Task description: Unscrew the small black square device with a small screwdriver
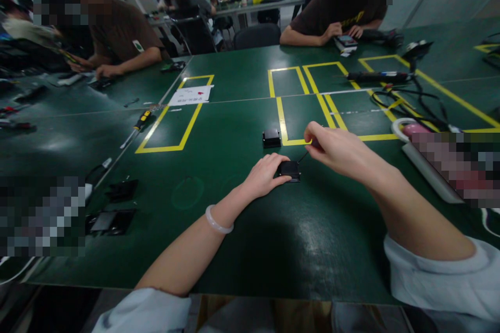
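Note:
A small black box-like part (289, 168) lies on the green table (242, 250). Around its left side my left hand (269, 174) is closed, the thumb at the near edge and fingers at the far edge. My right hand (332, 146), to the right and slightly farther off, pinches a thin dark tool (303, 156) whose shaft slants down to the part's right corner. The tool's handle is mostly hidden in the fingers. Just beyond, a second black part (271, 138) rests untouched on the table.
A yellow-black screwdriver (142, 120) and a paper sheet (191, 94) lie to the left, black parts (111, 222) nearer. Cables (424, 99) and a white-rimmed object (429, 174) are at right. Two people sit across the table, handling items.

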Demonstrator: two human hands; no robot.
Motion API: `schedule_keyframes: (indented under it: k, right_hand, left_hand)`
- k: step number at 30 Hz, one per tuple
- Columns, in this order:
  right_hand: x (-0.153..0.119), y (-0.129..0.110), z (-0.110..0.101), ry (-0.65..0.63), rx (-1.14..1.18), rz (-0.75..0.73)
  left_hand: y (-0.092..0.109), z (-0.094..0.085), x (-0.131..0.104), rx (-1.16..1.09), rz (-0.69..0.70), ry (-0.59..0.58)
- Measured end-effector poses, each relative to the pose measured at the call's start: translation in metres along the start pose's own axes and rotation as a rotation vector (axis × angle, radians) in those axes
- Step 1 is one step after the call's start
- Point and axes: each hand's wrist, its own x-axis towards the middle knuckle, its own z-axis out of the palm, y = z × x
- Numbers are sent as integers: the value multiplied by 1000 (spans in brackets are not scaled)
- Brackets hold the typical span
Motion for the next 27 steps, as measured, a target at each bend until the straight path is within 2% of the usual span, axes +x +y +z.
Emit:
schedule_keyframes:
  k: [7,15,21,27]
  right_hand:
    - [1,0,0,12,-56,50]
    - [1,1,1,13,32,-28]
    - [1,-2,1,25,-44,72]
    - [2,2,1,5,53,19]
  left_hand:
    - [0,-1,0,-9,2,-3]
    - [-1,0,0,-3,10,5]
    - [-1,1,0,2,6,5]
    - [-1,1,0,1,12,9]
